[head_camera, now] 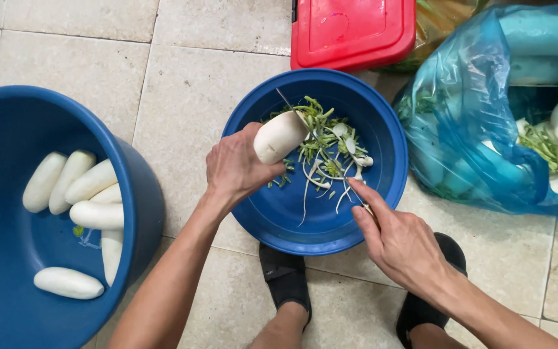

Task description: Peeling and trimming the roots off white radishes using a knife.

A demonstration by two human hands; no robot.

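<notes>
My left hand [235, 169] grips a white radish [281, 136] and holds it over a blue basin [382, 123] on the tiled floor. My right hand [392, 236] holds a thin knife [311, 132] whose blade reaches across to the radish's top end. Green stems, white roots and peel scraps [327, 158] lie in the basin under the blade.
A large blue tub [134, 168] at left holds several trimmed white radishes [79, 194]. A blue plastic bag [479, 110] at right holds more radishes with greens. A red lidded box [353, 32] stands behind the basin. My two feet in black shoes [285, 278] rest below.
</notes>
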